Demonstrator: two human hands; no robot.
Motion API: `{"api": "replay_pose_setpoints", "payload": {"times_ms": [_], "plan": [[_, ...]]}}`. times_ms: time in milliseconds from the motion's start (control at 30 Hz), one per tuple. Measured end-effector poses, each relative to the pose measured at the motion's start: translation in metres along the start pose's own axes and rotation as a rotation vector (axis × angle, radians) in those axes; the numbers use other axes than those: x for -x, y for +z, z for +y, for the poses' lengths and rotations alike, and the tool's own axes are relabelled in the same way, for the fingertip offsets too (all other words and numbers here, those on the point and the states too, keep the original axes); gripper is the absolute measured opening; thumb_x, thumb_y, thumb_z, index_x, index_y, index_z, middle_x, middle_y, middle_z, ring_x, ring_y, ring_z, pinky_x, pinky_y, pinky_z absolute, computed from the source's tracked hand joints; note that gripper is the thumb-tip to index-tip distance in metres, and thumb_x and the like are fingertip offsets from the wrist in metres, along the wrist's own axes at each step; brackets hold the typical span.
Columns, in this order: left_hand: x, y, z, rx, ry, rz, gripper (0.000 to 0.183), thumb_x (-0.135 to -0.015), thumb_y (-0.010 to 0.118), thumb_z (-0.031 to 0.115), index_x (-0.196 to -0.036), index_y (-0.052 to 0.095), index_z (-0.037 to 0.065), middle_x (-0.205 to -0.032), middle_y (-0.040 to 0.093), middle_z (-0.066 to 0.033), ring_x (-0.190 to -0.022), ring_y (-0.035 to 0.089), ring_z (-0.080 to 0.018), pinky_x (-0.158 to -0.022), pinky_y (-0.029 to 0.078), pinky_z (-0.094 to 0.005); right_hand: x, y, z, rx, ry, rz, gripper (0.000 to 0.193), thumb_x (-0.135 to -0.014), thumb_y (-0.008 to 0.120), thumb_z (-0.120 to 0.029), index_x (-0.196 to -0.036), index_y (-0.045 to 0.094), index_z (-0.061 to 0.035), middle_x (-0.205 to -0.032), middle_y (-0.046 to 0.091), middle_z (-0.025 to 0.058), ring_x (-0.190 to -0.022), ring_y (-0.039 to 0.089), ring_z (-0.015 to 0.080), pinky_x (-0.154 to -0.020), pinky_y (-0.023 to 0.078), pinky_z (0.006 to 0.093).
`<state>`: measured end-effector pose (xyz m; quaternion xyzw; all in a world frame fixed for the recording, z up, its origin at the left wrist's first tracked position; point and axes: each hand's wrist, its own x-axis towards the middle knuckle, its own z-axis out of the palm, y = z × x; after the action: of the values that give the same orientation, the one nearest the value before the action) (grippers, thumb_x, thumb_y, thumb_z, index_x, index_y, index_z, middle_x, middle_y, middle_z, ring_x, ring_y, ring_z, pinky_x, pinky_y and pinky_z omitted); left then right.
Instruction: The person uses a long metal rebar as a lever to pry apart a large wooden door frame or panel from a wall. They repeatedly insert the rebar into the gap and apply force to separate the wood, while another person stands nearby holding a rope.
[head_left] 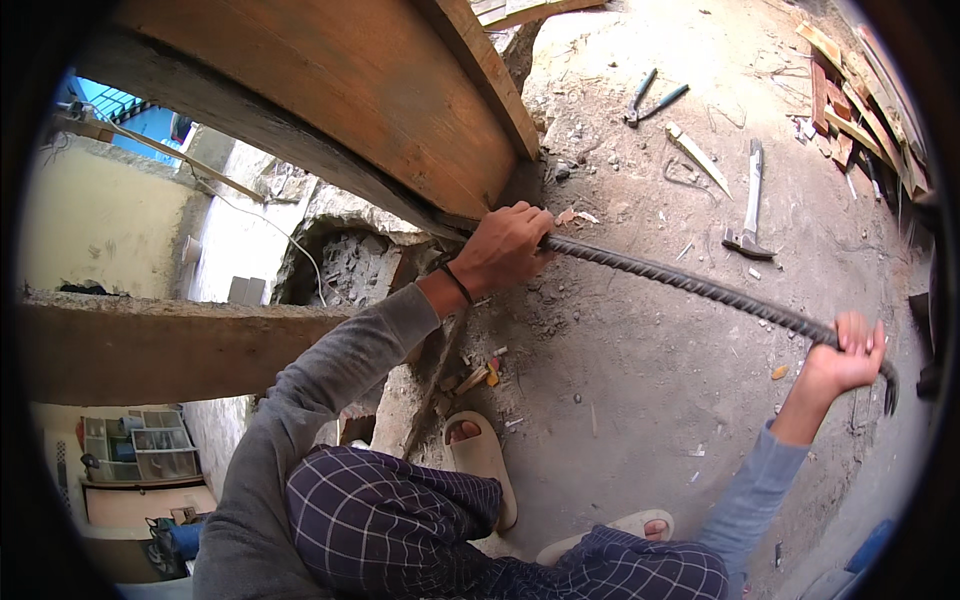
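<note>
Both my hands grip a ribbed steel pry bar (690, 288) with a hooked end at the right. My left hand (505, 245) is closed round its far left part, right beside the lower corner of a wooden formwork panel (340, 80). The bar's left tip is hidden behind that hand and the panel edge. My right hand (848, 358) is wrapped round the bar just short of the hook. The bar slants down to the right above the dusty concrete floor.
Beyond the bar lie blue-handled pincers (648, 102), a pale flat-bladed tool (698, 158) and a claw hammer (750, 205). Wood scraps (850, 105) are heaped at far right. On the left, a broken hole (350, 262) with rubble opens beside a horizontal beam (180, 345).
</note>
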<state>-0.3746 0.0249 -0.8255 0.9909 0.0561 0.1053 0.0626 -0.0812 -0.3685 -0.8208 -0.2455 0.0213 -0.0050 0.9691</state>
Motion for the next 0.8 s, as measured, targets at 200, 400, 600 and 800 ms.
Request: {"api": "replay_pose_setpoints", "payload": {"times_ms": [200, 400, 600, 800], "plan": [[0.003, -0.008, 0.031, -0.008, -0.062, 0.065, 0.076, -0.088, 0.083, 0.027, -0.149, 0.044, 0.005, -0.143, 0.050, -0.0183, -0.141, 0.045, -0.0381, -0.121, 0.035, -0.0516, -0.174, 0.010, 0.083, 0.016, 0.202, -0.104, 0.039, -0.097, 0.056, -0.007, -0.067, 0.033, -0.0182, -0.055, 0.026, -0.0056, -0.045, 0.027, 0.0084, -0.046, 0.027, 0.0274], [0.000, 0.002, 0.018, -0.041, -0.188, -0.062, 0.067, -0.090, 0.080, 0.029, -0.145, 0.048, 0.007, -0.140, 0.055, -0.0167, -0.138, 0.050, -0.0340, -0.117, 0.038, -0.0522, -0.165, 0.004, 0.082, 0.013, 0.181, -0.047, 0.040, -0.097, 0.055, -0.007, -0.066, 0.032, -0.0187, -0.056, 0.025, -0.0053, -0.046, 0.025, 0.0090, -0.047, 0.025, 0.0273], [-0.001, 0.014, 0.002, 0.010, -0.171, -0.159, 0.023, -0.084, 0.077, 0.026, -0.088, 0.070, 0.005, -0.080, 0.070, -0.0177, -0.080, 0.071, -0.0365, -0.073, 0.055, -0.0469, -0.014, -0.039, 0.007, -0.044, 0.128, 0.137, 0.041, -0.102, 0.053, -0.012, -0.066, 0.033, -0.0186, -0.057, 0.028, -0.0037, -0.047, 0.024, 0.0089, -0.046, 0.022, 0.0274], [0.019, 0.017, 0.046, 0.029, 0.068, -0.234, 0.031, -0.081, 0.074, 0.027, -0.063, 0.067, 0.003, -0.061, 0.062, -0.0204, -0.059, 0.066, -0.0402, -0.055, 0.050, -0.0479, 0.129, -0.146, -0.068, -0.034, -0.048, 0.427, 0.046, -0.103, 0.051, -0.012, -0.064, 0.029, -0.0184, -0.057, 0.028, -0.0028, -0.046, 0.024, 0.0103, -0.047, 0.024, 0.0263]]}}
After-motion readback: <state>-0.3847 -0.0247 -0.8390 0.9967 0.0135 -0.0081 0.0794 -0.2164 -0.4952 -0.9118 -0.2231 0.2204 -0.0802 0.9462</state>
